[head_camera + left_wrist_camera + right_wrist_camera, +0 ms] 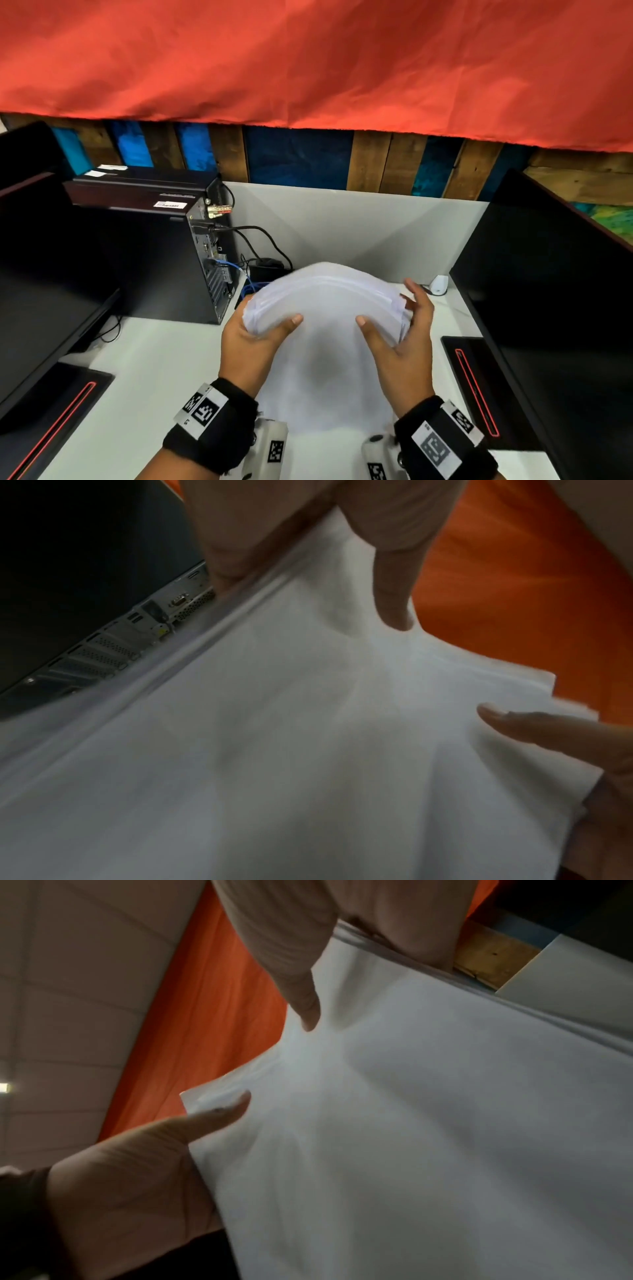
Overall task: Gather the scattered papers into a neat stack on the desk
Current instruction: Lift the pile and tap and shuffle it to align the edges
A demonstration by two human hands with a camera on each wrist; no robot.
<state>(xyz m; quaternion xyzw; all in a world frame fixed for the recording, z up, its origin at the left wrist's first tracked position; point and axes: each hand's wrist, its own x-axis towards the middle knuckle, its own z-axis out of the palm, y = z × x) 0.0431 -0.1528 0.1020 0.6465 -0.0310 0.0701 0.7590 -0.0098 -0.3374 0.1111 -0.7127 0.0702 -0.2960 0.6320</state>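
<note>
Right now both hands hold one stack of white papers (329,308) in the lower middle of the head view, above the white worktop (154,370). Left hand (250,339) grasps the stack's left side, thumb on top, fingers hidden underneath. Right hand (400,332) grasps the right side, thumb on top, fingers spread along the edge. Stack bows upward in the middle; sheet edges look fanned, not flush, along the far edge. Cannot tell if the near end of the papers touches the worktop.

Left wrist view: thumb presses into the top sheet, layered paper edges run diagonally past it, other hand's thumb (534,729) at right. Right wrist view: same grip mirrored, paper corner sticking out at center left.

Black computer tower (164,260) stands at center left of the head view, cables trailing from its back, just beside the papers' left edge. Dark monitor (548,308) at right, another dark screen at far left. Orange cloth (308,61) fills the top of the frame. Small white device (439,284) sits on the worktop at the back right, near the right hand.
</note>
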